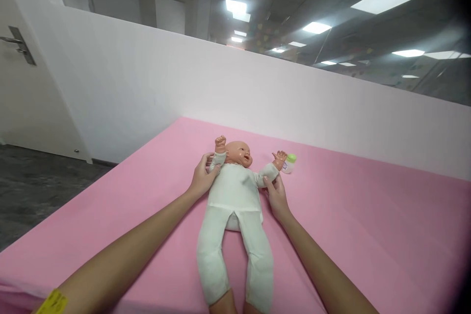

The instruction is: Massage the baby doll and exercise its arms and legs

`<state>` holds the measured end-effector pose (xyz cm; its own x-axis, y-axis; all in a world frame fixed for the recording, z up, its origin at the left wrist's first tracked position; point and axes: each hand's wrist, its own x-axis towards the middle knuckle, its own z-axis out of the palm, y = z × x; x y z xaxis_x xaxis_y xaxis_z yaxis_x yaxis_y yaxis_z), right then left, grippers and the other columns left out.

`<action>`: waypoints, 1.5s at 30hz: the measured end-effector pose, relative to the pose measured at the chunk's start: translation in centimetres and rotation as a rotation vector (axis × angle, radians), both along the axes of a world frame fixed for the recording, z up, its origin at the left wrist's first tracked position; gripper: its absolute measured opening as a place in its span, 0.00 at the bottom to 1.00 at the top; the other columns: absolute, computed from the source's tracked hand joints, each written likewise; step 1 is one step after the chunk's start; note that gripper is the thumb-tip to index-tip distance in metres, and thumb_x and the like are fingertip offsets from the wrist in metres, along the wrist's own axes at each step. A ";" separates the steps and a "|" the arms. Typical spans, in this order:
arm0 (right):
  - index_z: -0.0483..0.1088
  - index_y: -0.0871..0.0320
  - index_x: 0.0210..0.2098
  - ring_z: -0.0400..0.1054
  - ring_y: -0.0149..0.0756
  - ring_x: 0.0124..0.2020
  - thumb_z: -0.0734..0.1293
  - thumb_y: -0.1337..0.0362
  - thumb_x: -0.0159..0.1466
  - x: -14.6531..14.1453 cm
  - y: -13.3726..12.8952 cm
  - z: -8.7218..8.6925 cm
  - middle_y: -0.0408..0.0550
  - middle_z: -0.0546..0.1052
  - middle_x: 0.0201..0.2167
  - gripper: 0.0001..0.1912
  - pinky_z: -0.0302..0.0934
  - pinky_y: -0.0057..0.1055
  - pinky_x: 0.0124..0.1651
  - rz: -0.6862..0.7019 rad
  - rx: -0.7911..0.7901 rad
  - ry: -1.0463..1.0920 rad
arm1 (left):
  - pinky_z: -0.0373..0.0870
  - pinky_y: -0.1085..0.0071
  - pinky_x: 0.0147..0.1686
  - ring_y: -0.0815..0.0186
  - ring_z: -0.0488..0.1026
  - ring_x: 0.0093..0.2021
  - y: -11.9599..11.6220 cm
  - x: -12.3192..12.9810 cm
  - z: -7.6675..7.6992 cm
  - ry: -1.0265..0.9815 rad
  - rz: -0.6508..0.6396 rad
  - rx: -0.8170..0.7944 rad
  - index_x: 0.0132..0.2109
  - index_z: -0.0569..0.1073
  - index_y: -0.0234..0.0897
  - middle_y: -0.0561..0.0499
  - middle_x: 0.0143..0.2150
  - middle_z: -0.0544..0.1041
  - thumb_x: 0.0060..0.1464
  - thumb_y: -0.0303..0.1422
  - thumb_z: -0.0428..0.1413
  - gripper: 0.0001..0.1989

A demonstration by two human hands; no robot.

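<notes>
A baby doll (pixel 235 189) with a white cloth body lies on its back on the pink-covered table (pixel 368 225), its head away from me and turned to the right. My left hand (pixel 203 175) is closed round the doll's upper arm on the left, the thumb on the white cloth. On the other side my right hand (pixel 276 197) grips the doll's other arm near the elbow, thumb on top. Both doll forearms point up and outward. The fingers under the arms are partly hidden.
A small bottle with a green cap (pixel 290 163) lies just beyond the doll's right-hand-side hand. Behind the table runs a white partition (pixel 257 93). To the left are a door (pixel 33 83) and dark floor (pixel 29 181).
</notes>
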<state>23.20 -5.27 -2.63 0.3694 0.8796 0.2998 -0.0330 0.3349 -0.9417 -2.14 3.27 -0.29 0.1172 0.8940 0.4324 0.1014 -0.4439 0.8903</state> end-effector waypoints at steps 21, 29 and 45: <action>0.69 0.53 0.43 0.70 0.32 0.29 0.76 0.56 0.57 1.2 1.1 -0.3 0.39 0.77 0.32 0.19 0.65 0.27 0.29 -0.110 -0.049 0.438 | 0.52 0.71 0.28 0.68 0.58 0.26 0.9 -1.1 0.0 0.068 0.188 -0.139 0.26 0.59 0.39 0.57 0.23 0.58 0.59 0.51 0.55 0.24; 0.68 0.53 0.43 0.72 0.33 0.28 0.75 0.58 0.58 1.6 1.3 -0.6 0.39 0.77 0.30 0.17 0.67 0.28 0.29 -0.138 -0.071 0.479 | 0.56 0.72 0.28 0.68 0.62 0.27 1.2 -1.4 -0.2 0.001 0.119 -0.150 0.32 0.68 0.38 0.56 0.26 0.63 0.58 0.50 0.57 0.19; 0.69 0.56 0.42 0.79 0.35 0.35 0.75 0.63 0.57 2.4 1.8 -1.2 0.45 0.82 0.35 0.16 0.78 0.30 0.43 -0.235 -0.050 0.541 | 0.74 0.65 0.38 0.61 0.77 0.36 2.6 -1.9 -0.9 -0.235 0.001 -0.318 0.37 0.77 0.33 0.45 0.36 0.80 0.49 0.47 0.65 0.20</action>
<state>25.58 -3.50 -3.85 0.6451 0.7637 -0.0250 -0.4434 0.3475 -0.8262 -4.02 5.83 -1.17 0.0470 0.9877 0.1491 -0.1217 -0.1425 0.9823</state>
